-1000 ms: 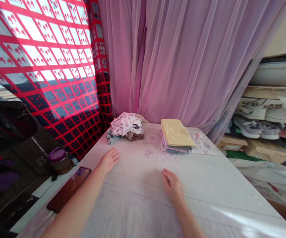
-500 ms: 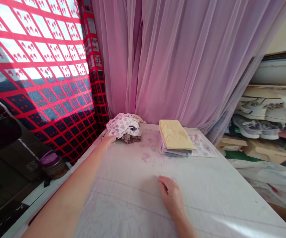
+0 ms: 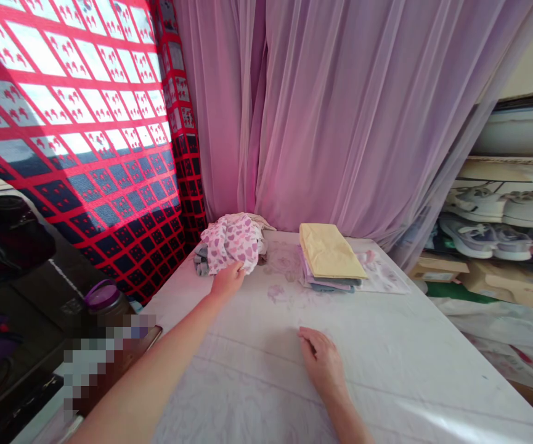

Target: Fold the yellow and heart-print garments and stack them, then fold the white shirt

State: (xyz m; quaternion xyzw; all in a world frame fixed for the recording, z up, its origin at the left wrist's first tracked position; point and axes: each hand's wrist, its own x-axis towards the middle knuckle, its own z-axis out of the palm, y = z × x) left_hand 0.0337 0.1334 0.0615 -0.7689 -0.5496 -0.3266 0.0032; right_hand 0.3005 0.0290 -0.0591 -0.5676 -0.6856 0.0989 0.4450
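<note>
Your two bare hands are over one table point(image 3: 409, 351). Your left hand point(image 3: 229, 280) has its fingers closed on the near edge of one heart-print cloth point(image 3: 236, 239); the cloth lies at the table's far left, on top of one loose pile of clothes point(image 3: 201, 259), whose pieces overlap too much for you to count. Your right hand point(image 3: 322, 361) is at the middle of the table, palm turned inward, its fingers released and loosely curled.

Beyond your right hand sits one folded stack: one yellow cloth point(image 3: 331, 250) on top, with at least three more pieces, grey, lilac and blue, under it. One printed sheet point(image 3: 384, 274) lies flat just right of the stack. On your left stands one jar point(image 3: 104, 299) with a purple lid. On your right, you can count four shoes point(image 3: 469, 237) on the shelves and two cardboard boxes point(image 3: 509, 285) below them.
</note>
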